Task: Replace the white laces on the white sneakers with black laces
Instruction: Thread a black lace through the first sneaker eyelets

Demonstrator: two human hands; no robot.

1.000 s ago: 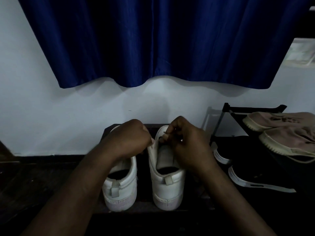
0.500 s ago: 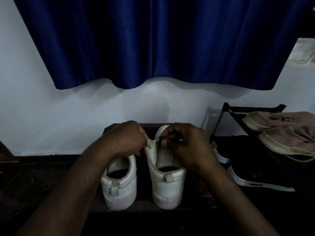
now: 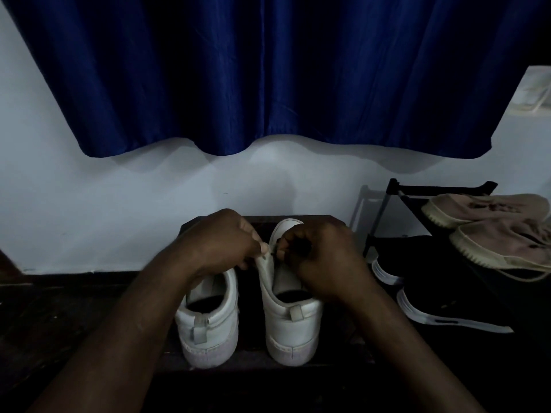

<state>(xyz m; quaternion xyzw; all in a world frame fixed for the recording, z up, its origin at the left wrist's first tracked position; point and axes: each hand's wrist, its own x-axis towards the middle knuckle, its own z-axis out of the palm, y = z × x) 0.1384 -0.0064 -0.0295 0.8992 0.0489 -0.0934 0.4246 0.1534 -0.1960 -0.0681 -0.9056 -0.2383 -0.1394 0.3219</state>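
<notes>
The right sneaker [image 3: 290,323] is standing heel-to-camera on a dark low platform [image 3: 337,350], and it is getting all the attention. The left hand [image 3: 220,239] is pinching the top of its eyelet flap [image 3: 266,268] and pulling it upright. The right hand [image 3: 322,257] is curling in just beside it, fingertips pinching a dark strand [image 3: 296,245] at the flap's edge (probably a black lace tip, though it is too dim to be sure). No white lace is showing on this shoe, so it looks like threading is only just getting going here. The left sneaker [image 3: 208,332] is waiting alongside, its front hidden behind the left wrist, so its lacing cannot be told. Off to the right, a shoe rack [image 3: 396,189] is holding beige shoes [image 3: 492,234] and black shoes [image 3: 432,296]. A blue curtain [image 3: 268,70] is hanging behind.
</notes>
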